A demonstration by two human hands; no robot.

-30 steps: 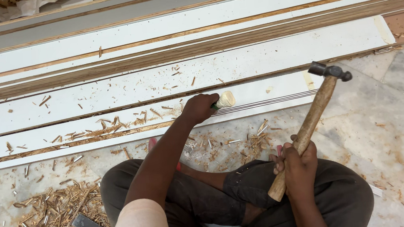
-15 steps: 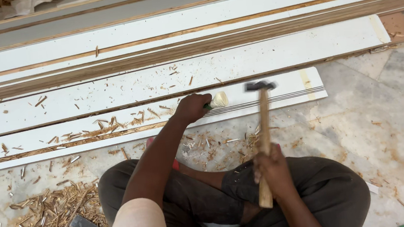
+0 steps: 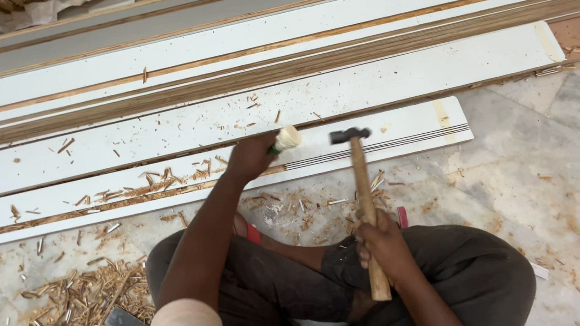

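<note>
I sit cross-legged on the floor at a long white laminated board (image 3: 387, 139) with grooves along it. My left hand (image 3: 250, 156) grips a chisel (image 3: 285, 140) with a pale, worn handle end, its blade hidden under the hand at the board's groove. My right hand (image 3: 383, 242) holds the wooden shaft of a hammer (image 3: 356, 167). The hammer's dark metal head is just right of the chisel's handle end, a small gap apart.
More white boards with raw wood edges (image 3: 280, 64) lie stacked beyond. Wood chips and shavings (image 3: 56, 306) litter the marble floor at left and in front of my knees. A dark flat tool (image 3: 125, 324) lies by my left knee.
The hammer swung down from a raised position at the right to a spot close beside the chisel's handle end. My left hand stayed on the chisel.
</note>
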